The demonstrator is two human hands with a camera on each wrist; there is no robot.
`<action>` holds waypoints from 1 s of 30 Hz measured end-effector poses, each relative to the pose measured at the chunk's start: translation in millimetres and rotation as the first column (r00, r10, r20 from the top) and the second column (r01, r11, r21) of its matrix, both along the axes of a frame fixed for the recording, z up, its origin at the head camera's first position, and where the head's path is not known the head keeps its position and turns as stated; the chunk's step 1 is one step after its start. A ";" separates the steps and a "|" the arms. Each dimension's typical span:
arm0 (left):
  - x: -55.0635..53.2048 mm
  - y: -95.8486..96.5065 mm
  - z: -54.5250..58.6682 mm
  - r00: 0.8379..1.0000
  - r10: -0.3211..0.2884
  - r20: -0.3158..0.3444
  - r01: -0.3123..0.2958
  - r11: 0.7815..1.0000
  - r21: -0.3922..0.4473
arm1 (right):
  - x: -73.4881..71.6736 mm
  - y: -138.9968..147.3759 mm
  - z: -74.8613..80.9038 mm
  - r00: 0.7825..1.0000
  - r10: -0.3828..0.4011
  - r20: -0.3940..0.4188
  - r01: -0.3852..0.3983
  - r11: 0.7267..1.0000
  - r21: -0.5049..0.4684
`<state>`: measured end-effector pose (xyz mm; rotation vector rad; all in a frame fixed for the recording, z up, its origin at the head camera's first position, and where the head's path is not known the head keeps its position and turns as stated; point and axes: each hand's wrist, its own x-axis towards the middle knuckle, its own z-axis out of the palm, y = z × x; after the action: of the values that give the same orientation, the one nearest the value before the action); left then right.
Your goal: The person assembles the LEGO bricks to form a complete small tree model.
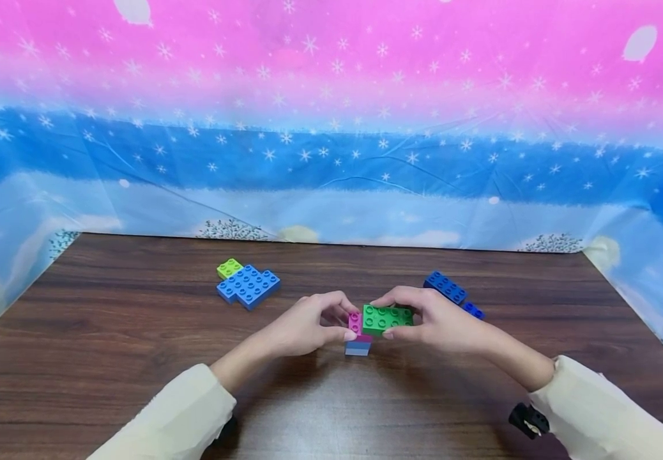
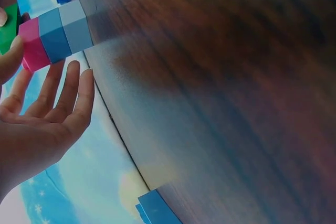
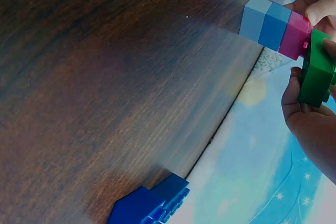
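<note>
In the head view, a small stack stands near the table's middle: a pink brick (image 1: 355,321) over a blue brick (image 2: 54,35) and a pale grey-blue brick (image 2: 76,25) at the bottom. With thumb and fingers my left hand (image 1: 310,324) pinches the pink brick from the left. My right hand (image 1: 449,321) grips a green brick (image 1: 388,321), thumb on the near side and fingers on the far side. The green brick is studs up, its left end overlapping the pink one in the head view. In the right wrist view, it sits right at the pink brick's studs.
Back left on the wooden table (image 1: 136,319) lie joined light blue bricks (image 1: 249,285) and a lime green brick (image 1: 230,268). Beyond my right hand are a long dark blue brick (image 1: 445,287) and a smaller blue brick (image 1: 473,310). A snowflake-patterned cloth (image 1: 331,160) borders the table.
</note>
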<state>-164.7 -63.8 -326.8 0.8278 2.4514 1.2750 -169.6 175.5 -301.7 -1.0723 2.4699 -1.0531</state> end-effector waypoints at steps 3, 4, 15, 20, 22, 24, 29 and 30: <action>-0.2 0.0 -0.3 1.000 0.000 -0.002 0.000 1.000 -0.002 | 0.1 -0.4 0.3 1.000 -0.004 0.004 0.004 1.000 0.000; -0.3 -0.1 -0.4 1.000 0.000 -0.004 0.000 1.000 -0.002 | -0.2 -0.5 0.3 1.000 -0.005 0.008 0.005 1.000 -0.002; -0.4 0.3 -1.9 1.000 0.002 -0.011 -0.002 1.000 -0.004 | -6.2 0.4 2.2 0.996 -0.008 0.089 0.006 1.000 0.021; -0.4 0.8 -2.2 1.000 0.004 -0.010 -0.004 1.000 -0.006 | -7.3 0.9 0.8 0.993 -0.004 0.115 0.003 1.000 0.006; -0.4 0.9 -2.2 1.000 0.003 -0.009 -0.003 1.000 -0.005 | -7.8 1.0 0.4 0.993 -0.002 0.121 0.002 1.000 0.001; -0.4 0.9 -2.1 1.000 0.002 -0.007 -0.002 1.000 -0.003 | -8.3 0.9 0.4 0.993 -0.003 0.120 0.003 1.000 -0.001; -0.3 1.1 -1.2 1.000 0.000 -0.003 0.000 1.000 0.002 | -8.3 -1.0 2.4 0.993 -0.014 0.113 0.012 1.000 0.013; -0.3 1.2 -1.2 1.000 -0.001 -0.004 0.001 1.000 0.002 | -8.1 -1.3 3.0 0.993 -0.018 0.114 0.016 1.000 0.017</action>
<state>-165.0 -62.5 -327.9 0.8330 2.4525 1.2768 -177.6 174.1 -298.7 -0.9594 2.3969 -1.0676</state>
